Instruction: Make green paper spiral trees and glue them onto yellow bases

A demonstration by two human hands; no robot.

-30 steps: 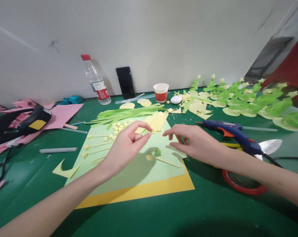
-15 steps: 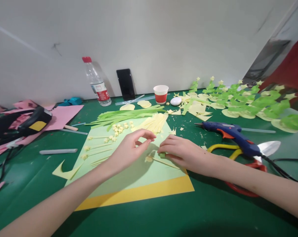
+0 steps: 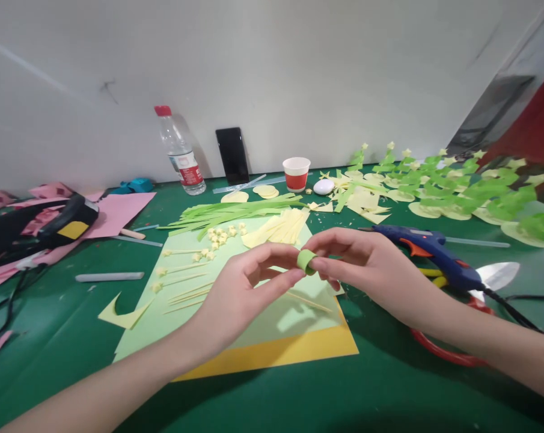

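A small rolled green paper strip (image 3: 306,260) is pinched between my two hands, above a light green sheet. My left hand (image 3: 249,285) grips its left side with thumb and fingertips. From the other side my right hand (image 3: 362,258) holds it between thumb and fingers. Beneath them lies the light green paper sheet (image 3: 253,328), with a yellow sheet (image 3: 272,359) showing along its front edge. A thin paper stick (image 3: 310,300) rests on the sheet under my hands. Left of them are several sticks tipped with paper stars (image 3: 181,273) and a cluster of loose stars (image 3: 217,236).
Green strips (image 3: 231,210) and pale yellow strips (image 3: 285,225) lie behind my hands. A blue glue gun (image 3: 429,246) and red-handled scissors (image 3: 447,355) are at right. A bottle (image 3: 184,162), phone (image 3: 232,155), paper cup (image 3: 296,174) and finished star plants (image 3: 461,186) stand at the back.
My right hand has lifted from the sheet with the green paper roll and turned inward. My left hand has moved right and closed on the roll too.
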